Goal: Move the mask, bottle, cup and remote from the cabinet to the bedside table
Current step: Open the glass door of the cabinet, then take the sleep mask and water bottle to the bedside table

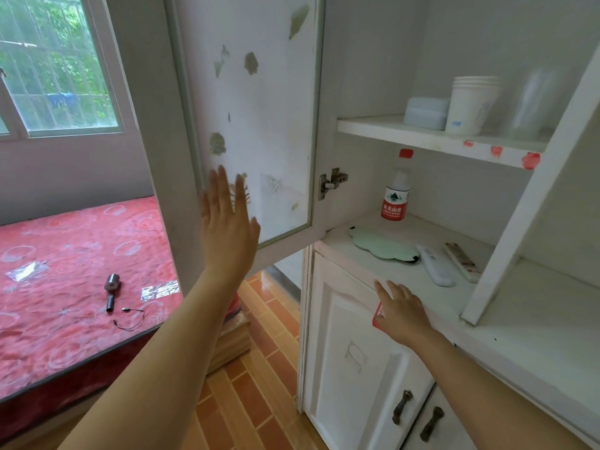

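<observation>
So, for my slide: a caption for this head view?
Left hand at open cabinet door; right hand nearing mask, bottle, remotes.

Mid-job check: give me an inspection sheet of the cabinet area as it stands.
Surface: lower shelf white, holds most items.
Job's things: bottle upright at back; mask flat; two remotes beside it; cups stacked on upper shelf.
Clutter: blue box beside cups.
Grips: left hand open at door; right hand open at shelf edge, empty.
Cables: thin cord on bed.
Surroundings: window, tiled floor.
</observation>
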Motion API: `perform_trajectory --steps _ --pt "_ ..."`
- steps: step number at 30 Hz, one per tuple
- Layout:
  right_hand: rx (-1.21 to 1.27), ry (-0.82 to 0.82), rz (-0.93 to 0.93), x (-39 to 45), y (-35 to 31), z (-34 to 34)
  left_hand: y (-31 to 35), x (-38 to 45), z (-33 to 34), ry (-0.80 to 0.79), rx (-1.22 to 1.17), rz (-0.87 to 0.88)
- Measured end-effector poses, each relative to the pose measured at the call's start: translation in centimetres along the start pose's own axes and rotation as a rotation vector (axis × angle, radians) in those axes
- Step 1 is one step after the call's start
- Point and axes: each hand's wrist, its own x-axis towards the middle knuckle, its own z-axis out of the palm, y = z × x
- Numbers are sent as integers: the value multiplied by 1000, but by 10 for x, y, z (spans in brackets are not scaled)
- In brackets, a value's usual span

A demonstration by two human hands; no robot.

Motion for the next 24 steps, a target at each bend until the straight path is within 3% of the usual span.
perform_trajectory --steps 5,11,18,24 --pt "88 87 28 -10 6 -18 35 -3 22 -259 -181 265" --pt "112 222 11 -37 27 -50 79 -5 44 -393 -291 446" --pt "136 271 21 -71 48 -69 118 -16 75 -479 -336 552" --pt "195 282 -1 -69 51 -70 137 -19 105 -529 -333 539"
